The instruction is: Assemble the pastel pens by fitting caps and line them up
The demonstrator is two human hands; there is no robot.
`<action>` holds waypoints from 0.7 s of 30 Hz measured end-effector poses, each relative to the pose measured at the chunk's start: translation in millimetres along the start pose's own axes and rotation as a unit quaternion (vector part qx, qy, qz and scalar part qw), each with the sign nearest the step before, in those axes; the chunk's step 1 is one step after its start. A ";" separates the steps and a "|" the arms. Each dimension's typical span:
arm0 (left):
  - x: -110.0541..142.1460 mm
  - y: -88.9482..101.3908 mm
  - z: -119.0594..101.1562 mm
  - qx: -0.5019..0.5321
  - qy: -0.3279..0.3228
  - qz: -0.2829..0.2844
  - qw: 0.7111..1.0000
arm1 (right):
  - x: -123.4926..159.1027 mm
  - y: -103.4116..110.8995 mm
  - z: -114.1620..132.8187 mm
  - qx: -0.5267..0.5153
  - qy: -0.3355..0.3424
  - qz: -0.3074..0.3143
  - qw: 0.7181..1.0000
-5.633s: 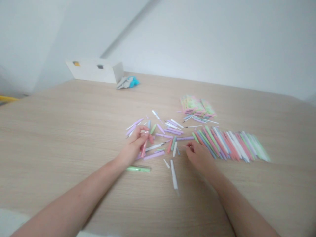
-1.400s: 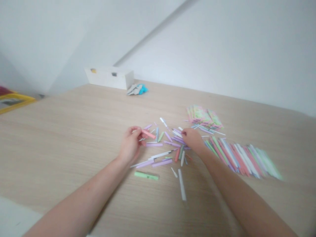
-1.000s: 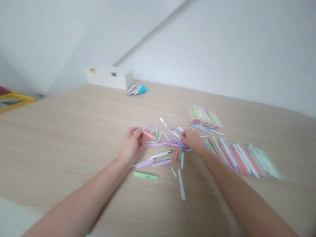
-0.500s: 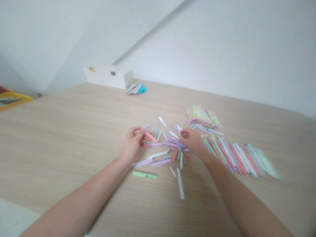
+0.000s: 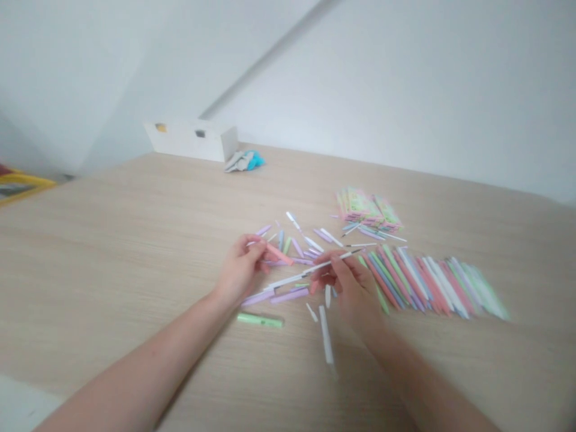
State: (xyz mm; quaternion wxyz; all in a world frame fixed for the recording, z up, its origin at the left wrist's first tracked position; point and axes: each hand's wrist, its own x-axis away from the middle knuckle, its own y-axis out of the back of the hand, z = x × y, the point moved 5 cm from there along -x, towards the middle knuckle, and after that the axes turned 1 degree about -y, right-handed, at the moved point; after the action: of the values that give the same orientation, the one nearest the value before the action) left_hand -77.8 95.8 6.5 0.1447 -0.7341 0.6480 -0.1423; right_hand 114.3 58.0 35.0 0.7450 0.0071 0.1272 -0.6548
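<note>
My left hand [image 5: 243, 267] is closed around a pink pen barrel [image 5: 281, 255], which points to the right. Between the thumb and fingers of my right hand [image 5: 355, 288] is a thin white pen refill [image 5: 330, 262] with a dark end. The refill slants up to the right, apart from the barrel. Under and between both hands lie loose pen parts, among them a purple barrel [image 5: 290, 294] and a white refill [image 5: 285, 281]. Nearer to me are a green pen piece [image 5: 261, 320] and a white tube [image 5: 326, 336].
A row of pastel pens [image 5: 438, 282] lies to the right. Behind it sits a stack of green-and-pink packs [image 5: 366, 207]. A white box [image 5: 189, 141] and a crumpled grey-and-blue item [image 5: 245, 161] are at the back. Beyond the table's left edge is a yellow frame [image 5: 33, 183].
My right hand has drawn back toward me from the scattered parts and now shows a refill in its fingers. My left hand stays on the pink barrel, nearly in place.
</note>
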 end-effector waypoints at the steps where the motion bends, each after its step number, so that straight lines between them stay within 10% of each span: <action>1: 1.0 -1.0 -0.1 0.003 0.004 0.003 1.000 | 0.6 1.6 -0.1 -0.004 0.006 -0.005 1.000; 21: 7.1 -8.0 3.4 0.022 0.054 0.017 0.998 | 6.2 -1.2 -6.0 0.032 -0.003 -0.013 0.999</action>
State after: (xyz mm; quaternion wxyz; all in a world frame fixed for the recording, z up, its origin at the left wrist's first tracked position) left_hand -68.3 89.8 6.8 0.1280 -0.7109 0.6640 -0.1932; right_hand 112.8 52.8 28.1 0.7362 0.0272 0.1043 -0.6681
